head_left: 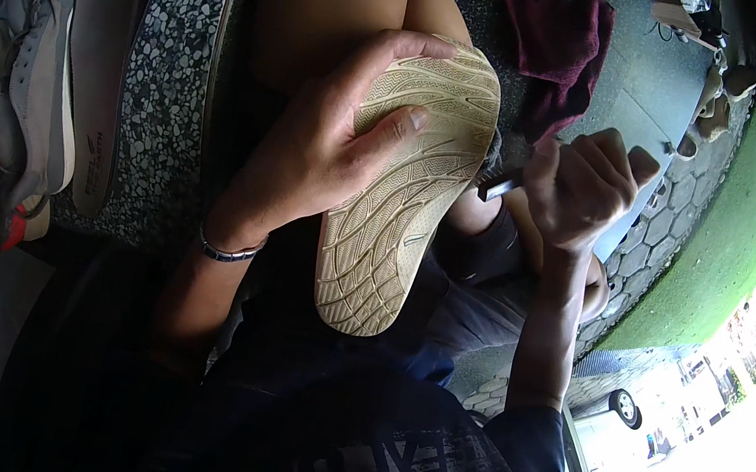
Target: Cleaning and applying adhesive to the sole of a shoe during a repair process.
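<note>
Dark printed shirt [381, 464] fills the near edge, forearms rising out of it.

Left hand [322, 153]: fingers wrapped over the upper end of a cream shoe [405, 191], thumb pressed flat on the ridged sole. Shoe held sole-up, toe end far, heel end near, resting over the person's lap. Bracelet [227, 252] on that wrist.

Right hand [584, 185]: closed in a fist around a small dark tool [500, 186], its tip just beside the shoe's right edge. Touching or not: cannot tell. What kind of tool: too small to say.

Left of scene: speckled stone ledge [170, 84] with a loose dark insole [108, 65] and a grey sneaker [38, 73]. Far: maroon cloth [560, 52] on the ground.

Risks, judged:
- Tool tip points toward the left thumb; a slip off the sole edge could drive it into the thumb or fingers.
- Shoe is braced by one hand only; hard pressure from the right could twist it loose.
- Bare knee [336, 2] sits close behind the shoe, in the line of a slip.
</note>
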Available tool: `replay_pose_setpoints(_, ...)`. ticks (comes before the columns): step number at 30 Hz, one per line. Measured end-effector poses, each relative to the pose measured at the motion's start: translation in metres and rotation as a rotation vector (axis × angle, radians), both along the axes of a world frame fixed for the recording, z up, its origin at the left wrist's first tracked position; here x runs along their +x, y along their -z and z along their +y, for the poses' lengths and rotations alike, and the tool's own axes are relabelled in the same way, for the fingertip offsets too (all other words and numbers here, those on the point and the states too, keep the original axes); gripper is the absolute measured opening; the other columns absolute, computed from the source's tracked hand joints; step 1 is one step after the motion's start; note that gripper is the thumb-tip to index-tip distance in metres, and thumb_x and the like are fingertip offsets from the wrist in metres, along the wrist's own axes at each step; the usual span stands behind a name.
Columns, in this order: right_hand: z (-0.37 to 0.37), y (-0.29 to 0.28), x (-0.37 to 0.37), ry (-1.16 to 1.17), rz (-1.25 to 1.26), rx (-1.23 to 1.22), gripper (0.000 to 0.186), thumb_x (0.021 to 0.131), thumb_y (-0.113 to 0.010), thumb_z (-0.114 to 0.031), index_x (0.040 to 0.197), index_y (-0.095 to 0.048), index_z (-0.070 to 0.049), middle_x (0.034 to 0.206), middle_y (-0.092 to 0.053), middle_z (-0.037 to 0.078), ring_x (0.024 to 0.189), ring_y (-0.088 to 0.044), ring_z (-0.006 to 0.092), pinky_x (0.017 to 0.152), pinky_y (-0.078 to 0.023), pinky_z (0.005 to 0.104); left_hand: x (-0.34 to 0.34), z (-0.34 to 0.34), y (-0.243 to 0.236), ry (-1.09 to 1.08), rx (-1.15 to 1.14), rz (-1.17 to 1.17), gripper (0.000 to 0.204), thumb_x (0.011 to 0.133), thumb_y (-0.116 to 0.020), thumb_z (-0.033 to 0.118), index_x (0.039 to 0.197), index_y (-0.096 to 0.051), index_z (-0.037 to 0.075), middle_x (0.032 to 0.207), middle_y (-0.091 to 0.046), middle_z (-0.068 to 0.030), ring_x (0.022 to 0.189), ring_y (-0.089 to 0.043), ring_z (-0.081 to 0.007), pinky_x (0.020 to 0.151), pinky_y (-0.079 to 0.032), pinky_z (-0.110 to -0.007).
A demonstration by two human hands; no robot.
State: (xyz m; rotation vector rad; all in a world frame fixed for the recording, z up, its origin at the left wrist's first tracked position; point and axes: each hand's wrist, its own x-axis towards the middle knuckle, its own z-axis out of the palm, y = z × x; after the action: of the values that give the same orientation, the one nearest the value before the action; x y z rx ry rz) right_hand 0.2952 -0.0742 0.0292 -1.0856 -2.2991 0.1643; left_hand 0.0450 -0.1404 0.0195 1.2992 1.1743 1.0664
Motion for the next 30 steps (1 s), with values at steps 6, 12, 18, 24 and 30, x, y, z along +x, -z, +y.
replay_pose_setpoints(6,-0.028,-0.007,-0.042,-0.295,-0.038,-0.048,0.032,0.082,-0.070,-0.021,0.052,-0.057,-0.018,0.051,-0.053,-0.003,0.050,-0.044,0.0135,0.072,-0.033,0.0328,-0.001,0.000,0.002,0.000,-0.016,0.027,0.045,0.099,-0.065,0.007,0.140,-0.050,-0.001,0.133,-0.065,-0.0176,0.126,-0.064,-0.0296,0.108,-0.051,-0.039)
replay_pose_setpoints(12,-0.022,-0.007,-0.049,-0.364,0.032,0.021,0.036,0.084,-0.071,-0.019,0.052,-0.057,-0.018,0.045,-0.048,-0.005,0.048,-0.044,0.0125,0.063,-0.035,0.0302,-0.002,0.001,0.003,0.021,0.058,0.074,0.043,0.098,-0.065,0.004,0.138,-0.050,-0.002,0.132,-0.065,-0.0176,0.127,-0.062,-0.0308,0.109,-0.049,-0.039)
replay_pose_setpoints(18,-0.027,-0.001,-0.040,-0.305,-0.037,-0.025,0.039,0.081,-0.074,-0.024,0.050,-0.052,-0.018,0.052,-0.053,-0.007,0.053,-0.047,0.0105,0.068,-0.031,0.0326,0.001,0.003,0.003,0.034,0.031,0.016,0.042,0.098,-0.064,0.002,0.138,-0.051,-0.002,0.132,-0.063,-0.0162,0.131,-0.059,-0.0287,0.112,-0.047,-0.039)
replay_pose_setpoints(24,0.056,0.020,0.006,0.509,0.213,-0.563,0.060,0.106,-0.050,-0.048,0.071,-0.067,-0.003,0.058,-0.058,0.010,0.056,-0.057,0.0214,0.056,-0.043,0.0435,-0.004,0.004,0.001,0.043,-0.087,-0.106,0.045,0.102,-0.063,0.010,0.143,-0.049,-0.001,0.134,-0.063,-0.0142,0.129,-0.059,-0.0227,0.111,-0.048,-0.036)
replay_pose_setpoints(30,0.115,0.131,0.025,0.598,-0.318,-0.306,0.091,0.089,-0.058,-0.077,0.128,-0.056,0.006,0.107,-0.068,0.028,0.101,-0.066,0.0403,0.091,-0.050,0.0492,-0.003,0.005,-0.005,0.050,-0.194,-0.203,0.045,0.103,-0.061,0.012,0.144,-0.049,0.000,0.135,-0.061,-0.0136,0.126,-0.058,-0.0186,0.108,-0.048,-0.034)
